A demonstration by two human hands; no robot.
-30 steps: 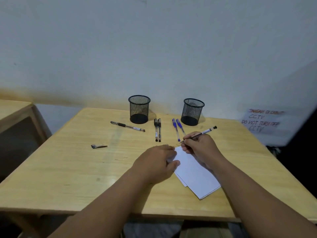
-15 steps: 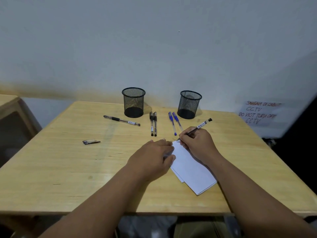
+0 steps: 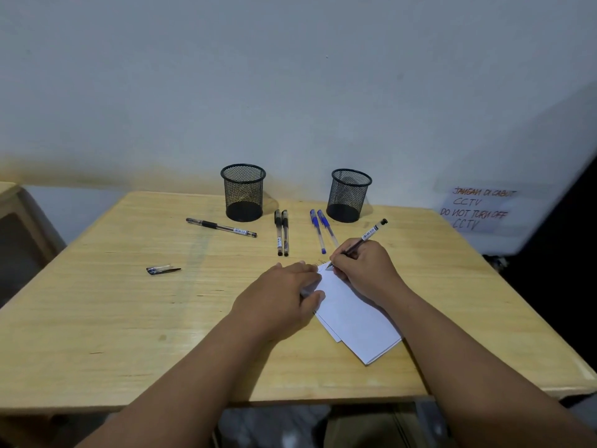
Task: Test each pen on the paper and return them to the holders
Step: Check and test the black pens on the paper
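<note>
My right hand (image 3: 365, 270) grips a black pen (image 3: 368, 236) with its tip on the top corner of the white paper (image 3: 352, 321), where a small scribble shows. My left hand (image 3: 277, 300) lies flat on the paper's left edge, fingers together, holding nothing. Two black mesh holders stand at the back, the left holder (image 3: 243, 191) and the right holder (image 3: 350, 195). Between them lie two black pens (image 3: 281, 232) and two blue pens (image 3: 321, 230). One more black pen (image 3: 221, 227) lies left of the left holder. A pen cap (image 3: 163, 270) rests at the left.
The wooden table (image 3: 113, 318) ends close to me at its front edge. A wall rises right behind the holders. A handwritten CCTV notice (image 3: 476, 208) hangs at the right. Part of another wooden table (image 3: 13, 202) shows at the far left.
The view has shifted slightly. My right hand keeps the pen tip at the paper's top corner, where a small scribble now shows. My left hand stays on the paper.
</note>
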